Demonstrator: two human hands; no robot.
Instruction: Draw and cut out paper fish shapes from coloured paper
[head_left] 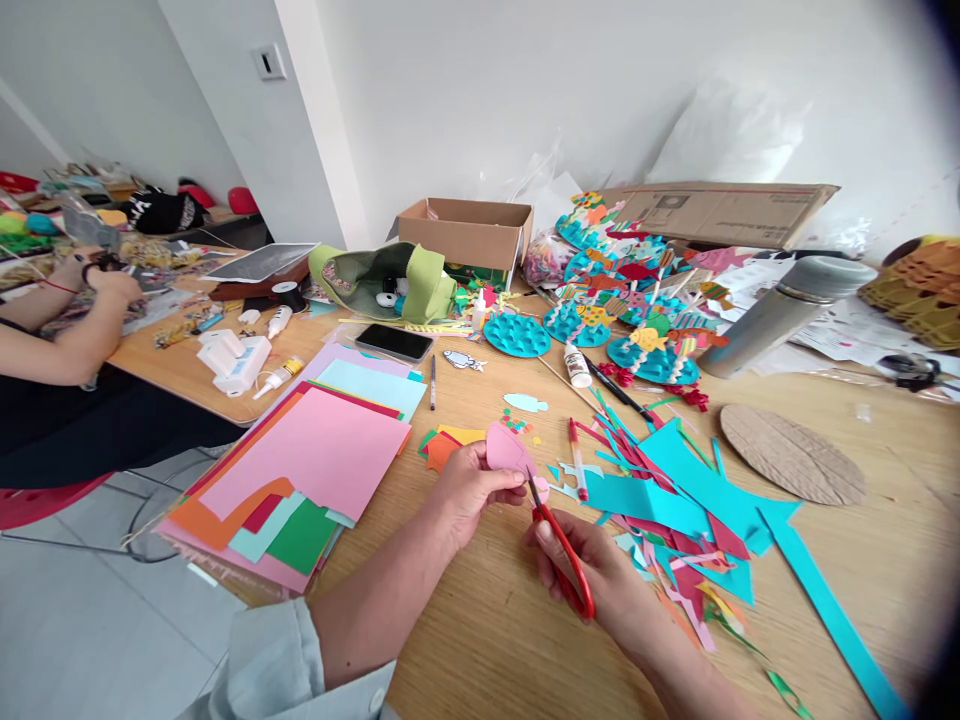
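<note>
Between thumb and fingers, my left hand pinches a small piece of pink paper with a rounded edge and a faint drawn line on it. My right hand is wrapped round the red handles of a pair of scissors. Their blades point up and away, touching the pink paper near its right side. Just beyond lie colourful paper dots and a pale blue fish cut-out. Orange, green and yellow paper shapes rest beside my left hand.
Stacked coloured paper lies at the left, and turquoise and red scraps spread at the right. Behind are a phone, a glue bottle, turquoise fish crafts and a steel flask. Another person's hands work at far left.
</note>
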